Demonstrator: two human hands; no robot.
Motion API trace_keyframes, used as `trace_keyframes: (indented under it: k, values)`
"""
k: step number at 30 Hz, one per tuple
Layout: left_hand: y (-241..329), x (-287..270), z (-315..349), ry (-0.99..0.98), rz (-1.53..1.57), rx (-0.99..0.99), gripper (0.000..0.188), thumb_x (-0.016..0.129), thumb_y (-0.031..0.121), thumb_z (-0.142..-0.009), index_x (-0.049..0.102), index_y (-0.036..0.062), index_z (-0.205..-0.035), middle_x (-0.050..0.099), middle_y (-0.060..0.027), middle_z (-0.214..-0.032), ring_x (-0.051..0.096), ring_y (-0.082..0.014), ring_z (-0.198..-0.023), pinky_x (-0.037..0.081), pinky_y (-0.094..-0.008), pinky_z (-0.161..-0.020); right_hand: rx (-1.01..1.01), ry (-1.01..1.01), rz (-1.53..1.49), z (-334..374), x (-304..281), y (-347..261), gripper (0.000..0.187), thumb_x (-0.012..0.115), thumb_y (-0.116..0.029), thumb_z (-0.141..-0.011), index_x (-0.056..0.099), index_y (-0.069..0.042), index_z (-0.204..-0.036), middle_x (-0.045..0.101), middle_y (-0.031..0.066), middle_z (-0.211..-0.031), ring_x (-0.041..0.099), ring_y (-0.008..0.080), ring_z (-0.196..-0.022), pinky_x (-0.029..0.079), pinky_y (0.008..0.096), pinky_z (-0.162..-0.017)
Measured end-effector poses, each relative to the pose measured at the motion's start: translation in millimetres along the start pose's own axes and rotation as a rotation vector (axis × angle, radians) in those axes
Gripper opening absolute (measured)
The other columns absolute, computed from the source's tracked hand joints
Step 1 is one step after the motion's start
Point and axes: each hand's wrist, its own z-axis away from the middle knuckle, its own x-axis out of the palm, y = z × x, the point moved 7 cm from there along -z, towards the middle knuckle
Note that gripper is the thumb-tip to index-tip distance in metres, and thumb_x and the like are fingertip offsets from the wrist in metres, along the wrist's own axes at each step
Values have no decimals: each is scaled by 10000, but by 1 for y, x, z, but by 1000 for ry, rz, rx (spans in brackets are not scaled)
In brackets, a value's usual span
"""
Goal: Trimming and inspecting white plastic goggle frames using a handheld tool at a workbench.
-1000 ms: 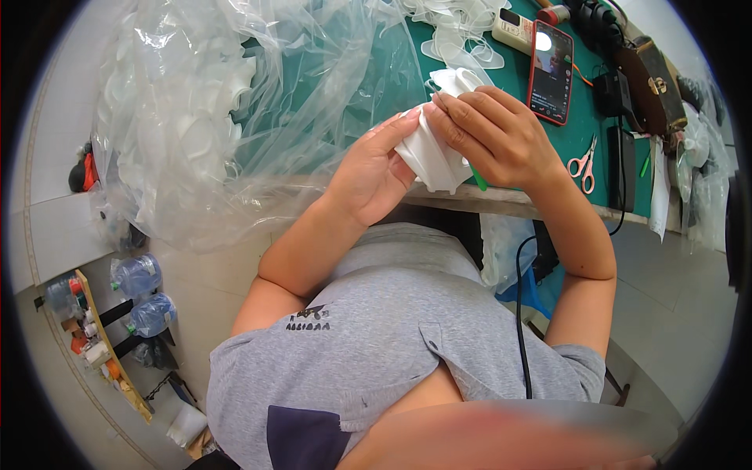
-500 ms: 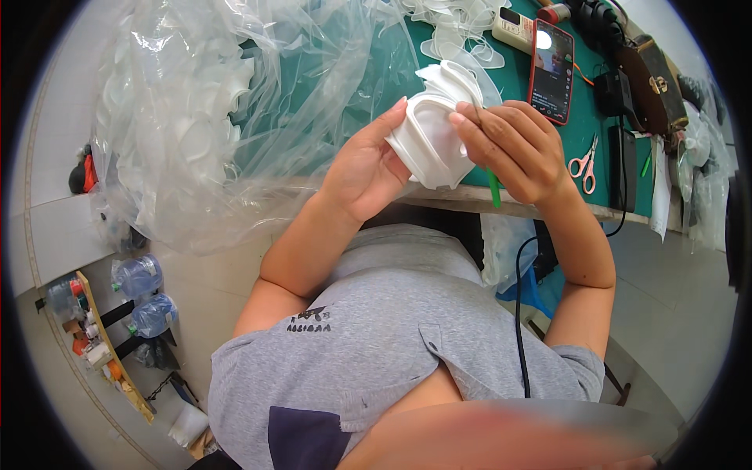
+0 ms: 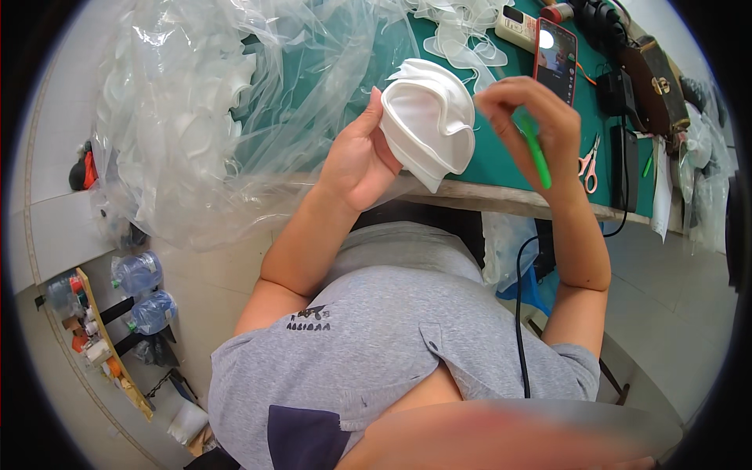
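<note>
My left hand grips a white moulded cup-shaped piece by its left side, thumb at the rim. The piece has a raised wavy lip and folded layers, looks soft, and is held above the table's front edge. To its right and apart from it is my right hand, fingers curled and slightly blurred. A slim green pen-like tool is held in this hand and slants down across the palm. The tool's tip is hidden by the fingers.
A large clear plastic bag with white pieces covers the table's left. Thin translucent rings lie behind the hands. To the right are a phone, pink-handled scissors, a brown case and a black cable.
My right hand has drawn away from the white piece to the right, keeping the green tool. The white piece has turned in my left hand and its inside shows more.
</note>
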Motion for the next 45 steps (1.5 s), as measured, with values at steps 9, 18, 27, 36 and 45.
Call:
trace_keyframes:
  k: [9, 18, 27, 36, 45]
  values:
    - [2, 2, 4, 4, -62, 65, 477, 381, 413, -989, 483, 18, -1236, 579, -93, -1190, 564, -206, -1082, 443, -383, -938, -477, -132, 61, 3, 38, -38, 380, 734, -39, -608, 667, -53, -982, 553, 69, -814, 542, 216, -662, 455, 308, -544]
    - [2, 4, 2, -2, -77, 62, 486, 382, 424, -986, 481, 25, -1246, 580, -88, -1192, 569, -202, -1080, 451, -380, -932, -545, -102, 124, 5, 41, -38, 385, 736, -63, -571, 658, -37, -946, 548, 62, -829, 552, 208, -667, 464, 297, -541]
    - [1, -1, -5, 18, -69, 38, 480, 376, 421, -990, 480, 32, -1251, 581, -82, -1192, 570, -194, -1081, 465, -379, -917, -519, -83, 108, 8, 31, -32, 390, 728, -60, -577, 666, -21, -960, 557, 71, -806, 537, 198, -639, 443, 286, -513]
    - [-4, 5, -5, 6, -94, 59, 486, 394, 422, -983, 479, 28, -1253, 583, -82, -1183, 572, -193, -1069, 464, -372, -914, -576, -120, 187, 9, 35, -33, 404, 726, -86, -569, 664, -47, -966, 547, 50, -817, 549, 194, -674, 471, 298, -544]
    - [-2, 3, -5, 5, -89, 45, 484, 370, 424, -990, 474, 39, -1264, 580, -78, -1202, 570, -196, -1085, 461, -377, -925, -538, -116, 150, 10, 30, -34, 378, 737, -65, -573, 655, -36, -940, 564, 59, -818, 554, 203, -655, 468, 295, -533]
